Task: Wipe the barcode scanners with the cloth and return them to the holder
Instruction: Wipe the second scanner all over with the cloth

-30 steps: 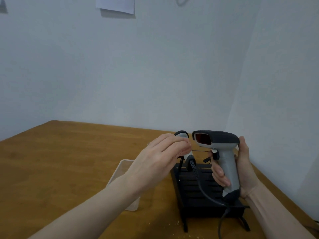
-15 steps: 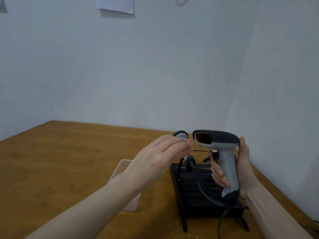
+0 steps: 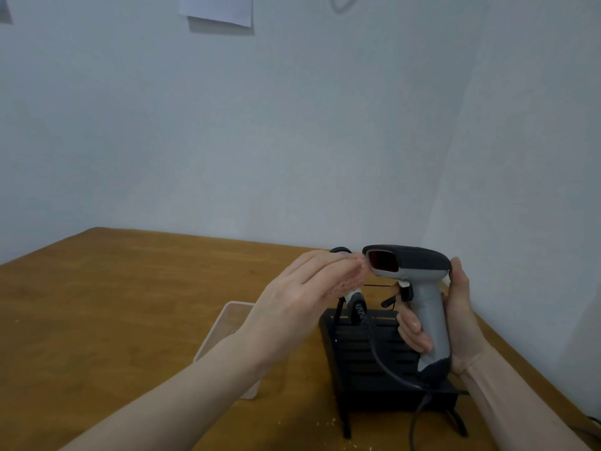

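My right hand (image 3: 463,323) grips the handle of a grey and black barcode scanner (image 3: 422,288), held upright with its red window facing left. My left hand (image 3: 299,297) is raised with its fingers straight, the tips right at the scanner's window. No cloth shows in either hand. A second scanner (image 3: 356,307) stands in the black slatted holder (image 3: 361,353) behind my left hand and is mostly hidden. The dark cable (image 3: 383,362) of the held scanner hangs across the holder's front.
A clear plastic container (image 3: 227,323) sits on the wooden table (image 3: 113,304) left of the holder, partly behind my left forearm. The walls meet in a corner just behind the holder. Small crumbs lie near the holder's feet.
My left hand's fingers have straightened and moved right to the scanner's window. The right hand and scanner have barely moved.
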